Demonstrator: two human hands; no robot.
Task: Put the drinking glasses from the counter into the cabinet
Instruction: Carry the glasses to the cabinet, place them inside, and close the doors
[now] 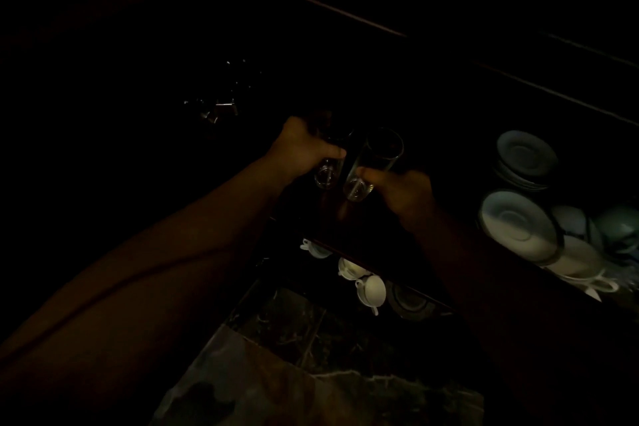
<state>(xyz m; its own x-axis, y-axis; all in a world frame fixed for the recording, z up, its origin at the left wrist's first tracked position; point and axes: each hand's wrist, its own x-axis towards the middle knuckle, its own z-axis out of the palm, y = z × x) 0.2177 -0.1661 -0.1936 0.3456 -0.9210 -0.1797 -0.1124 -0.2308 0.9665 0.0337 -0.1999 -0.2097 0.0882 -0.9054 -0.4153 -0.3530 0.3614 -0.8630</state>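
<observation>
Nearest the camera, at six o'clock in the head view, lies a mottled dark marble floor or desk surface [311, 391]; the dimness leaves it unclear which. Above it a dark wooden shelf edge [380, 273] carries white ceramic teacups [370, 290] below and stacked pale saucers [518, 221] at three o'clock.

At the centre both bare arms reach forward. The left hand [304, 149] has its fingers curled round a clear tall drinking glass [328, 173], base towards the camera. The right hand [401, 190] pinches a second clear straight-sided tumbler [373, 162] near its base, thumb on the side wall, mouth tilted away towards one o'clock. The two glasses sit just beside each other, possibly touching; each lies at its hand's inner side, between the two hands.

At eleven o'clock, faint glints suggest more clear glassware [221, 107] standing in the dark cabinet interior.

The step in hand appears to be setting both glasses on the shelf. To do it well, keep them apart so they do not knock, bring each upright before lowering, and place one at a time beside the glinting group, since the darkness hides the gaps.
</observation>
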